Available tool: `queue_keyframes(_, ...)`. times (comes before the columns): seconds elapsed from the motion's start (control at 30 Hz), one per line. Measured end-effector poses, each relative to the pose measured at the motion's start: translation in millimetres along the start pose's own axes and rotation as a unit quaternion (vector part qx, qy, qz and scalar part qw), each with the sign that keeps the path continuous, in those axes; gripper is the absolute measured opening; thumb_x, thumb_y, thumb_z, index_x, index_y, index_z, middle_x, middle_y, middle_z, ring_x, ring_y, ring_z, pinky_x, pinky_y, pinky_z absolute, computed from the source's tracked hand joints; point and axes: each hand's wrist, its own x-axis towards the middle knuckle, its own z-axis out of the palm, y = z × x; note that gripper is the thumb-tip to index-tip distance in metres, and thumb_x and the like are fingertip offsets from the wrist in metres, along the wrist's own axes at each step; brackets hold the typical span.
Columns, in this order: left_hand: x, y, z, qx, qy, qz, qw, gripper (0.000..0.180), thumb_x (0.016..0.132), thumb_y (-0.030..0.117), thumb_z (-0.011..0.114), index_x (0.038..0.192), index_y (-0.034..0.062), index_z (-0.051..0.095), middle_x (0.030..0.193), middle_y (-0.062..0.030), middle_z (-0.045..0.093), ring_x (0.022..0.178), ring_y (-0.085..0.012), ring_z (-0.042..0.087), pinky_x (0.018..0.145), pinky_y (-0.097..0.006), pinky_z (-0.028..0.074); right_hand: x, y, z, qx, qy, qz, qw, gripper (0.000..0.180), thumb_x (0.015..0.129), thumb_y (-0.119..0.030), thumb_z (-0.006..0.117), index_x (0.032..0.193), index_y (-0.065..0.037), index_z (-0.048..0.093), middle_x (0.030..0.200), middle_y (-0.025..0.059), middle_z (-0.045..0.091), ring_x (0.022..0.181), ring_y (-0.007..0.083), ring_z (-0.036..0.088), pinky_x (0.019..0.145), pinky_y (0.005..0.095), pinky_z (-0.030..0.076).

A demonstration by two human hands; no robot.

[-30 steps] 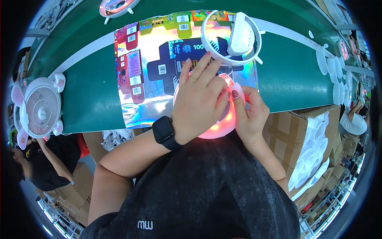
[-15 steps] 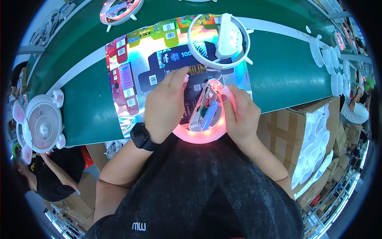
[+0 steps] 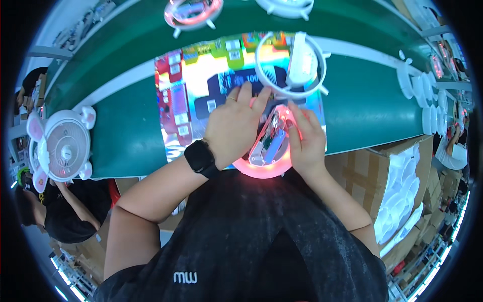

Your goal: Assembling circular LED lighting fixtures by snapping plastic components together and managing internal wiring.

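Note:
A ring-shaped housing (image 3: 265, 170), glowing pink-red, lies close to my body on the sheet of printed cardboard. Its open inner compartment shows thin wires, a green part and a blue cylindrical battery (image 3: 274, 148). My right hand (image 3: 308, 143) grips the right side of this housing between thumb and fingers. Stretched forward over the left side is my left hand (image 3: 232, 126), its fingers apart and pointing at the upper end; whether the fingertips touch anything is hidden. Just beyond, a white ring frame (image 3: 261, 65) carries a white block (image 3: 303, 60) with small holes.
Shiny printed cardboard (image 3: 173, 108) covers part of the green table (image 3: 372, 113). Another lit ring (image 3: 193, 14) and a white ring (image 3: 287, 7) sit farther back. A white fan (image 3: 65, 151) stands left, near another person. White parts (image 3: 397, 196) fill a carton at right.
My left hand has reached forward and its fingers have spread. My right hand stays at the housing's right side. The whole view has shifted, with more of the far table showing.

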Motion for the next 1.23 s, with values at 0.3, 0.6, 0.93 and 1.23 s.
queue_keyframes(0.3,-30.6,0.9,-15.2,0.000,0.088,0.010,0.996,0.062,0.088,0.024,0.064,0.142,0.0017,0.044,0.153,-0.0246,0.030,0.138,-0.0455,0.034,0.110,-0.053,0.032,-10.6,-28.6,-15.6,-0.128,-0.050,-0.205,0.969,0.067,0.083,-0.047,0.068,0.136,-0.010,0.052,0.142,0.0176,0.046,0.134,0.0385,0.041,0.108,0.0552,0.030)
queue_keyframes(0.6,-33.1,-31.4,5.1,-0.162,0.120,-0.071,0.977,0.057,0.088,0.020,0.062,0.141,0.0045,0.047,0.143,-0.0189,0.048,0.118,-0.0379,0.056,0.095,-0.042,0.050,27.2,-6.6,-17.2,0.026,-0.084,-0.185,0.979,0.058,0.093,-0.035,0.057,0.141,-0.004,0.045,0.151,0.0198,0.037,0.143,0.0388,0.029,0.116,0.0539,0.020)
queue_keyframes(0.93,-3.9,-200.6,-51.1,-0.075,0.207,-0.224,0.949,0.031,0.088,0.023,0.055,0.109,0.0018,0.066,0.097,-0.0241,0.068,0.094,-0.0430,0.064,0.080,-0.049,0.050,164.5,93.8,-15.9,-0.216,0.096,-0.111,0.965,0.044,0.088,-0.021,0.065,0.128,-0.005,0.058,0.137,0.0219,0.053,0.132,0.0409,0.044,0.110,0.0471,0.036)
queue_keyframes(1.23,20.5,-374.2,-58.5,-0.344,0.297,-0.513,0.729,0.055,0.091,0.030,0.052,0.141,0.0097,0.044,0.150,-0.0200,0.040,0.112,-0.0455,0.060,0.092,-0.062,0.048,247.9,99.2,-23.9,-0.385,0.014,-0.031,0.922,0.045,0.086,-0.022,0.067,0.128,-0.010,0.060,0.138,0.0213,0.053,0.132,0.0368,0.046,0.111,0.0450,0.037)
